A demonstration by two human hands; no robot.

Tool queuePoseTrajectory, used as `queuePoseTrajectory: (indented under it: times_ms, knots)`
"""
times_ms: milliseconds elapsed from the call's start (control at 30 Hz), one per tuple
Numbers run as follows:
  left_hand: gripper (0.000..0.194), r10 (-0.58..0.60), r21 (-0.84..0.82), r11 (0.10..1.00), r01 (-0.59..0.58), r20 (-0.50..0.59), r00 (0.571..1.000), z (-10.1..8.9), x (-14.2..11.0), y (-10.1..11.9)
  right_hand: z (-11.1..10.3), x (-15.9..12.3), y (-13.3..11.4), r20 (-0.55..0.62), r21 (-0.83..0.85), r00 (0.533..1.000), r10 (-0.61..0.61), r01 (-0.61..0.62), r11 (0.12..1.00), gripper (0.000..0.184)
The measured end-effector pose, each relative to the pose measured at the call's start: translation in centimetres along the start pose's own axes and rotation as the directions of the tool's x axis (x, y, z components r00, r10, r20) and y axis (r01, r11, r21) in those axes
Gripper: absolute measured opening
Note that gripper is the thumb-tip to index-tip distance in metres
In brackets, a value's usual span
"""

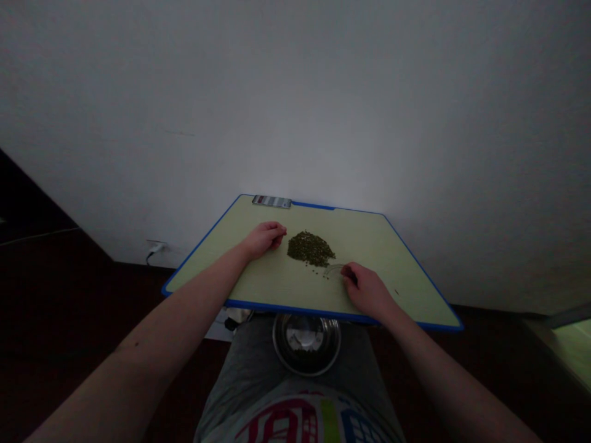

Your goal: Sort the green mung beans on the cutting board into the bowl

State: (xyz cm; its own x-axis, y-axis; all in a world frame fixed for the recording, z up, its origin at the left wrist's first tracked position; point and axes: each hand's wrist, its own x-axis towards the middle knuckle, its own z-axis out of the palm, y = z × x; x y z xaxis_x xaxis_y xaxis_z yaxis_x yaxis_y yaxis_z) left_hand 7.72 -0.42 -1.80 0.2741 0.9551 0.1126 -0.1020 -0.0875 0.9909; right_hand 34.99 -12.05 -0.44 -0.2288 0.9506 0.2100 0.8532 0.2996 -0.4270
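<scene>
Our left hand [264, 240] rests with its fingers curled, holding nothing we can see, just beside the one heap of dark green bits [310, 248]. Our right hand [364, 289] closes on one clear curved piece [334, 269] near the heap's lower edge. Open room lies toward the right corner of the pale green, blue-edged board [392, 264]. One phone [271, 201] lies at the far edge; one steel bowl [306, 344] sits in our lap below the near edge.

A pale green board [373, 252] edged in bright blue carries a dark olive heap of dried herb [311, 248]. Below it are grey shorts [240, 363] and a pale T-shirt [300, 421] printed in magenta, green and blue.
</scene>
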Motion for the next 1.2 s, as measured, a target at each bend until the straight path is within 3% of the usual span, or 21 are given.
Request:
queuePoseTrajectory:
  times_ms: [533, 933, 1200]
  knots:
    - [0.019, -0.002, 0.013, 1.0, 0.002, 0.003, 1.0, 0.1, -0.1, 0.2, -0.9, -2.2, -0.8, 0.067, 0.061, 0.997, -0.034, 0.03, 0.998, 0.007]
    - [0.019, -0.006, 0.008, 1.0, 0.006, -0.009, 1.0, 0.1, -0.1, 0.2, -0.9, -1.8, -0.6, 0.074, 0.071, 0.996, -0.043, 0.038, 0.997, 0.009]
    - [0.019, -0.008, 0.012, 1.0, 0.008, -0.001, 1.0, 0.1, -0.2, 0.2, -0.2, -1.3, -1.7, 0.096, 0.067, 0.992, -0.081, 0.075, 0.995, 0.01]
